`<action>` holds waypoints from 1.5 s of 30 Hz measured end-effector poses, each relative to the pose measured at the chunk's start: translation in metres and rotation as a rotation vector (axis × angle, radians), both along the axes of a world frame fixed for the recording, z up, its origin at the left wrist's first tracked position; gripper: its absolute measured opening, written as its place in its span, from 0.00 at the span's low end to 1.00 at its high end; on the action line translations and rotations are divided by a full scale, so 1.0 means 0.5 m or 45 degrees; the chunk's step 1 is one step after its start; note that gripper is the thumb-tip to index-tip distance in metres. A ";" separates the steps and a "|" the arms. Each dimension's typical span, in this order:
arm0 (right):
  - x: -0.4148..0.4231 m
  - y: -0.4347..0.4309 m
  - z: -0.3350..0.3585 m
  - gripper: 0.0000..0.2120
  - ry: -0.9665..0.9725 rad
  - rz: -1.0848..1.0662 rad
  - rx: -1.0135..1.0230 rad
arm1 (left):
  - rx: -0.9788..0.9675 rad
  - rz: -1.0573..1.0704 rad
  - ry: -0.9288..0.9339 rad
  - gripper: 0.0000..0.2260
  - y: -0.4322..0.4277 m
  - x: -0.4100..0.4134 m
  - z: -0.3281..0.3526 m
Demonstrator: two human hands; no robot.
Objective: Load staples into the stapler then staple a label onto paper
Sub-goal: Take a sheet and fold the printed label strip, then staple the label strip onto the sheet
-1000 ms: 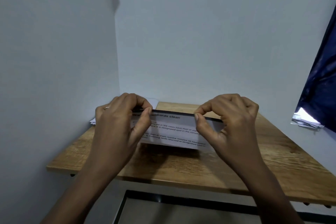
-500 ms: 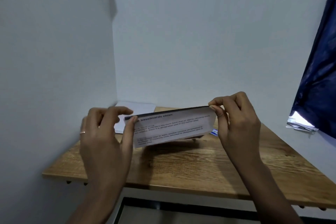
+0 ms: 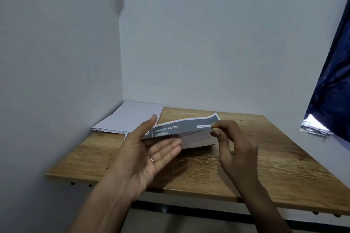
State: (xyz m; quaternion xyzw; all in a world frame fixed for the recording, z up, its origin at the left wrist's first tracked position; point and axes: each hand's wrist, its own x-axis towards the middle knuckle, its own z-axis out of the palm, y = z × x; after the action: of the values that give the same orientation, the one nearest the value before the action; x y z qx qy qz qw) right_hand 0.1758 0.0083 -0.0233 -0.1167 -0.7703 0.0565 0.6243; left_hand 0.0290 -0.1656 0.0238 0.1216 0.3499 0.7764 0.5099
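From the head camera, the printed label [image 3: 181,130] headed LIVING ROOM is held just above the wooden table [image 3: 265,166] — the right hand [image 3: 233,143] pinches its right end between thumb and fingertips. The left hand [image 3: 149,157] lies flat and palm-up, fingers straight, against its left end without gripping it. A stack of white paper [image 3: 132,117] lies at the table's back left corner, apart from the label, and no stapler shows anywhere — so I judge the stapling not yet done, and whether staples are loaded cannot be told.
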 end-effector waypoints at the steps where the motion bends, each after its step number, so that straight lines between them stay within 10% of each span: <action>1: 0.002 0.000 -0.002 0.04 0.007 0.058 -0.074 | -0.008 0.080 0.006 0.25 0.006 -0.007 -0.001; 6: -0.023 -0.006 0.026 0.02 0.212 0.358 -0.560 | -0.008 0.257 0.122 0.06 0.044 -0.044 -0.015; 13: -0.131 0.074 0.144 0.14 0.421 0.953 -1.432 | 0.160 0.371 0.505 0.16 0.113 -0.125 0.011; 25: -0.242 0.260 0.059 0.17 0.021 0.811 -1.495 | -0.195 0.297 0.572 0.04 0.249 -0.264 -0.085; 38: -0.230 0.259 -0.018 0.22 -1.144 -0.429 -0.931 | -0.351 0.132 0.359 0.02 0.398 -0.285 -0.107; 45: -0.241 0.262 -0.041 0.10 -0.901 -0.279 -0.929 | -0.146 0.193 0.427 0.04 0.401 -0.283 -0.132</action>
State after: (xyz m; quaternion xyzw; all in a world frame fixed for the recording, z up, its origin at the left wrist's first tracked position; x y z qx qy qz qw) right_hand 0.0552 0.1391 -0.0438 -0.4187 -0.8476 0.2128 0.2467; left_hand -0.1126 0.0350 -0.0420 0.1934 0.4818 0.7601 0.3907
